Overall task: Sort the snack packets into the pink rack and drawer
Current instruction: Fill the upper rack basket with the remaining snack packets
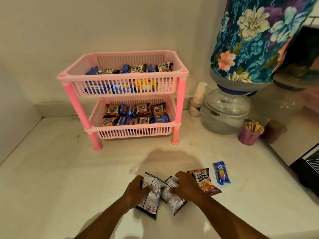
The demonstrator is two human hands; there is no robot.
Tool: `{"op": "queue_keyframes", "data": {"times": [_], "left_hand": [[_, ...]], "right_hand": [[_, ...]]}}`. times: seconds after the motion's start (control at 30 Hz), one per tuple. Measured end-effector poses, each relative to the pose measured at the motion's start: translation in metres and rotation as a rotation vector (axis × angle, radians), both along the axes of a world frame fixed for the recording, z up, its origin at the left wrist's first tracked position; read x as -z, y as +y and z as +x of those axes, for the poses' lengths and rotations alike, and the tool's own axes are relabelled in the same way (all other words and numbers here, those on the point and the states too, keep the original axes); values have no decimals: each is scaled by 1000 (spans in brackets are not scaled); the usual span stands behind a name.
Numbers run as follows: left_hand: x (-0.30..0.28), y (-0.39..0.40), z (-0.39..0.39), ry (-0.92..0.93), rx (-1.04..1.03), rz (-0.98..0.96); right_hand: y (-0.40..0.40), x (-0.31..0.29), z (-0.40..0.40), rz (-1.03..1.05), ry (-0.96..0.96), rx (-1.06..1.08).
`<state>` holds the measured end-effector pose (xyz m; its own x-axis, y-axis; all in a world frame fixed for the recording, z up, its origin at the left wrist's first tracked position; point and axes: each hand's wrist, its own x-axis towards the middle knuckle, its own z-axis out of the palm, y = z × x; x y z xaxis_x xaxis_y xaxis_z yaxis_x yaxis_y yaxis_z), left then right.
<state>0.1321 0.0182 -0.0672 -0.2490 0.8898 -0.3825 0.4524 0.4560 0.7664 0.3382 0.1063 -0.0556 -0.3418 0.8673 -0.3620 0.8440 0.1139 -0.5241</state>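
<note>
A pink two-tier rack (pixel 181 94) stands against the back wall, both baskets holding several peanut and biscuit packets. On the white counter near me, my left hand (pixel 137 189) grips a peanut packet (pixel 151 202) lying back side up. My right hand (pixel 186 187) grips a second back-side-up peanut packet (pixel 172 199) beside it. A third salted peanuts packet (pixel 204 181) lies face up just right of my right hand. A blue biscuit packet (pixel 221 173) lies farther right. No drawer is visible.
A water dispenser jar (pixel 226 109) with a floral-covered bottle (pixel 259 40) stands right of the rack. A stack of paper cups (pixel 198 99) and a purple cup of sticks (pixel 250 133) sit by it. A dark appliance (pixel 309 169) borders the counter's right edge.
</note>
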Motion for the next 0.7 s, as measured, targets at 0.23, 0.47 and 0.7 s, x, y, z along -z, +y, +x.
{"op": "queue_keyframes", "data": {"times": [0.23,0.47,0.7], "left_hand": [[-16,12,-23,-71,6,43],[-27,21,-34,-261,21,87],[-30,31,-34,-361,-76,192]], "right_hand": [[17,-7,-8,-139,-27,52],[30,-17,-13,-303,73,98],[26,-39,2,-296,251,78]]}}
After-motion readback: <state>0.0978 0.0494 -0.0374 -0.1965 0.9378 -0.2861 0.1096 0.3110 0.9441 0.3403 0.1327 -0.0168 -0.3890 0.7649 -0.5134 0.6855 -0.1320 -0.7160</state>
